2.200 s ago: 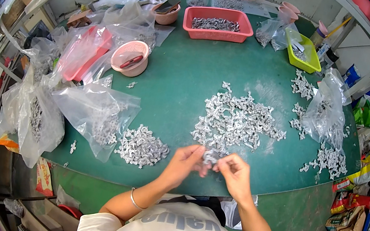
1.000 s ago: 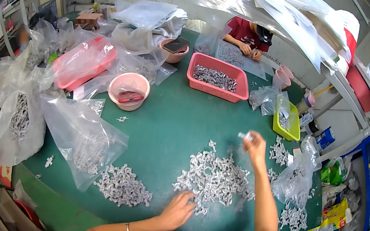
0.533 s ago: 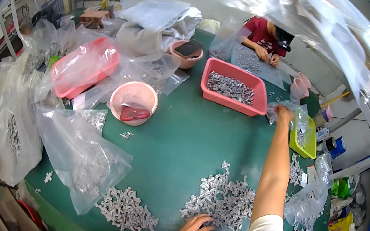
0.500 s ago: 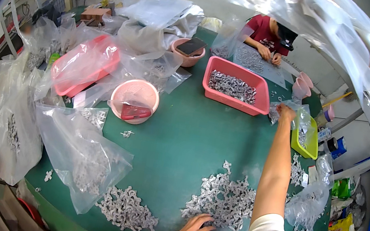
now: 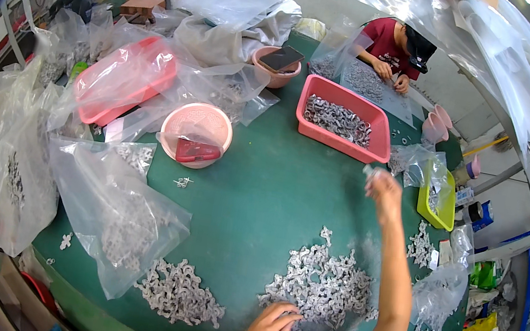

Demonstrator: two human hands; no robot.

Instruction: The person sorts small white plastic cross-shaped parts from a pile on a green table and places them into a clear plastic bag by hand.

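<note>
My right hand (image 5: 384, 194) is raised over the table, in front of the pink tray (image 5: 345, 149). Its fingers are closed round something small and pale grey, too blurred to name. My left hand (image 5: 271, 326) rests on the green table, fingers loosely bent and apart, touching the near edge of a big heap of small grey metal-looking parts (image 5: 322, 284). Left of that hand lies a second heap of similar parts (image 5: 180, 294). More small parts (image 5: 339, 120) fill the pink tray. Right of it stands a yellow-green tray (image 5: 439, 219) with a clear bag (image 5: 417, 163) beside it.
A large clear bag of parts (image 5: 123, 219) lies on the left. Behind it are a round pink basket (image 5: 199, 116) with a red object (image 5: 197, 152), and a plastic-covered pink tray (image 5: 126, 83). A co-worker (image 5: 396, 51) handles parts across the table. Plastic sheeting (image 5: 466, 52) hangs overhead.
My right hand has drawn back from the clear bag by the yellow-green tray, toward me and to the left, with something small in its fingers. My left hand stays by the heap.
</note>
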